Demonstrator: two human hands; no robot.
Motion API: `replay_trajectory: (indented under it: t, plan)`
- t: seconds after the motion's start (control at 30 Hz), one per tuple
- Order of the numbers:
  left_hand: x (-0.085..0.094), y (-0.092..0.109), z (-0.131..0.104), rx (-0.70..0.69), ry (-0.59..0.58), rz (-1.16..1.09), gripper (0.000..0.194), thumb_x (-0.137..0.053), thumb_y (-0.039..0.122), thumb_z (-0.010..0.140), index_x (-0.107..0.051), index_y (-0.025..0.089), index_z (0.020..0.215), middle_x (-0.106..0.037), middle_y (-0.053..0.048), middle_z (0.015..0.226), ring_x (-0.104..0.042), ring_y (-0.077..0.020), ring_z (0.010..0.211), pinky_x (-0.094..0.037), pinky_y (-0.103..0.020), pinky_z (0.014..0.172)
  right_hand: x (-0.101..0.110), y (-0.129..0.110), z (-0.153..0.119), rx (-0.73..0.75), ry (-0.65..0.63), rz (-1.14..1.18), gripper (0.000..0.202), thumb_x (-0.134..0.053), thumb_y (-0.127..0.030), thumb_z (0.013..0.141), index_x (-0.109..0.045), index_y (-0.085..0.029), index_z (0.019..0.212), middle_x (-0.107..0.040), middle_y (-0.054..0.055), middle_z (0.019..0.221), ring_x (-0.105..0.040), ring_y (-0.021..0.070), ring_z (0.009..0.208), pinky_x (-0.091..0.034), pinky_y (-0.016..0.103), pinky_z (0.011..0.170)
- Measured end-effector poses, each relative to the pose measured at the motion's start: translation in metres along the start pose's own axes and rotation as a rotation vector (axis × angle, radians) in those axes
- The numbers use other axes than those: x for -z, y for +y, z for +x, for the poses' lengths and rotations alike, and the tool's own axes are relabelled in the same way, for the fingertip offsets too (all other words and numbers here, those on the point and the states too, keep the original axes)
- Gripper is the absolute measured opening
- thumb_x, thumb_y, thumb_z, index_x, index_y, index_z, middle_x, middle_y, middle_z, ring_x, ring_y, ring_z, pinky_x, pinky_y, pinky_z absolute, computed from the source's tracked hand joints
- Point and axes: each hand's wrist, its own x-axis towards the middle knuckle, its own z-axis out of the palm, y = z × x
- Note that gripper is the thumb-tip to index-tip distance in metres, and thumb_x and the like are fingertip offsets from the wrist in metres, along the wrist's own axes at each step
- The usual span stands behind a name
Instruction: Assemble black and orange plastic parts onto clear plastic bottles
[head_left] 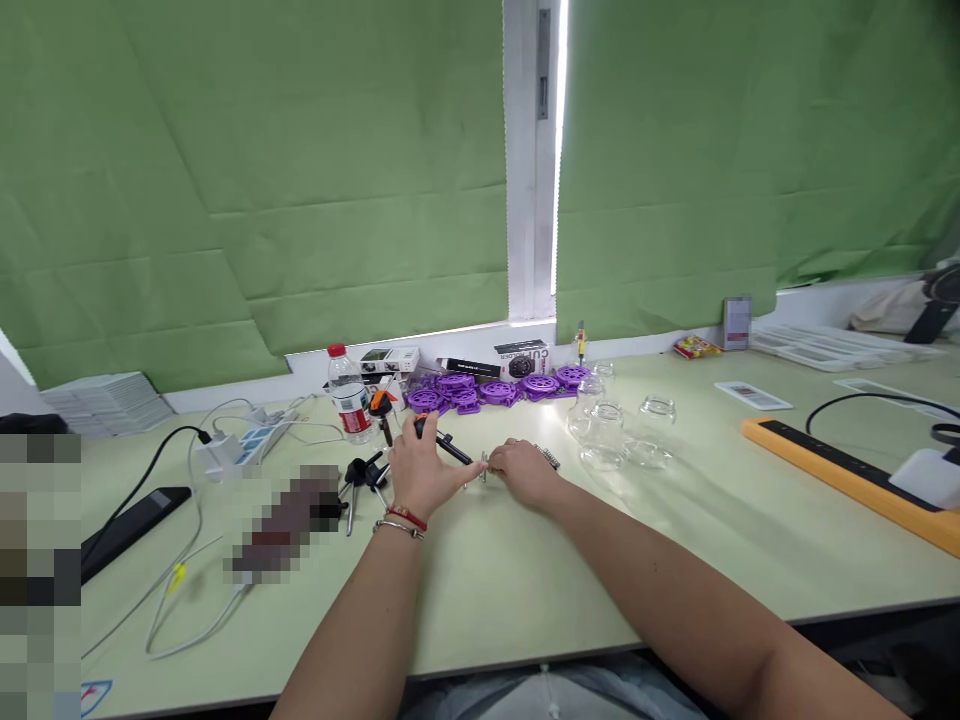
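While the left hand has its thumb spread away from its fingers near the black rod, the right hand curls beside it, with the small metal piece between them; whether either hand grips, I cannot tell. If the pressure is uneven, this thin piece could slip, and a rightward movement might knock the glass jars.

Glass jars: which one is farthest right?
The jar nearest the orange strip; the other jars all sit left of it.
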Motion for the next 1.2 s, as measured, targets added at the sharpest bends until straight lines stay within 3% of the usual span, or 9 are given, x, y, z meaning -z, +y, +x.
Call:
replay_trajectory:
  t: [0.2, 0.5, 0.8, 0.93, 1.03, 1.2]
  plan:
    - [0.000, 0.000, -0.001, 0.013, -0.030, 0.003, 0.092, -0.066, 0.066, 0.052, -0.039, 0.025, 0.131, -0.035, -0.014, 0.134, -0.045, -0.0349, 0.114, -0.036, -0.044, 0.092, -0.007, -0.003, 0.002, -0.014, -0.005, 0.094, 0.022, -0.045, -0.011, 0.084, -0.065, -0.015, 0.075, -0.064, 0.007, 0.081, -0.055, 0.0163, 0.075, -0.033, 0.024, 0.065]
    - [0.002, 0.000, -0.001, 0.053, -0.085, -0.006, 0.090, -0.069, 0.058, 0.054, -0.037, 0.026, 0.131, -0.033, -0.012, 0.136, -0.044, -0.0339, 0.115, -0.034, -0.042, 0.095, 0.008, -0.014, -0.004, -0.058, 0.024, 0.129, 0.038, -0.045, 0.002, 0.072, -0.063, -0.018, 0.099, -0.061, 0.007, 0.081, -0.053, 0.0187, 0.085, -0.032, 0.023, 0.067]
    - [0.002, -0.002, 0.000, 0.030, -0.080, -0.019, 0.093, -0.063, 0.070, 0.051, -0.038, 0.025, 0.129, -0.035, -0.012, 0.135, -0.046, -0.0343, 0.113, -0.036, -0.044, 0.093, 0.019, -0.010, -0.009, -0.204, -0.025, 0.124, 0.035, -0.046, 0.000, 0.070, -0.063, -0.018, 0.095, -0.061, 0.009, 0.085, -0.053, 0.0201, 0.087, -0.032, 0.024, 0.065]
    - [0.002, 0.005, -0.004, 0.021, -0.094, -0.033, 0.097, -0.063, 0.072, 0.049, -0.038, 0.025, 0.130, -0.032, -0.013, 0.137, -0.044, -0.0349, 0.115, -0.035, -0.044, 0.094, 0.021, -0.013, -0.013, -0.253, 0.122, 0.422, 0.024, -0.040, -0.023, 0.087, -0.063, -0.018, 0.094, -0.062, 0.007, 0.086, -0.054, 0.0179, 0.083, -0.037, 0.025, 0.068]
    - [0.000, 0.015, -0.009, -0.023, -0.107, -0.033, 0.095, -0.068, 0.064, 0.049, -0.037, 0.025, 0.131, -0.031, -0.012, 0.138, -0.042, -0.0350, 0.116, -0.033, -0.045, 0.095, 0.020, -0.023, -0.016, -0.239, 0.059, 0.769, 0.039, -0.034, -0.044, 0.089, -0.061, -0.017, 0.079, -0.061, 0.002, 0.073, -0.052, 0.0137, 0.066, -0.039, 0.024, 0.061]
    - [-0.001, 0.025, -0.013, -0.053, -0.147, -0.030, 0.096, -0.075, 0.049, 0.048, -0.035, 0.026, 0.132, -0.027, -0.012, 0.140, -0.039, -0.0347, 0.119, -0.035, -0.044, 0.094, 0.020, -0.024, -0.021, -0.282, -0.050, 1.071, 0.031, -0.051, -0.040, 0.079, -0.054, -0.016, 0.061, -0.056, 0.000, 0.056, -0.050, 0.0106, 0.055, -0.042, 0.022, 0.058]
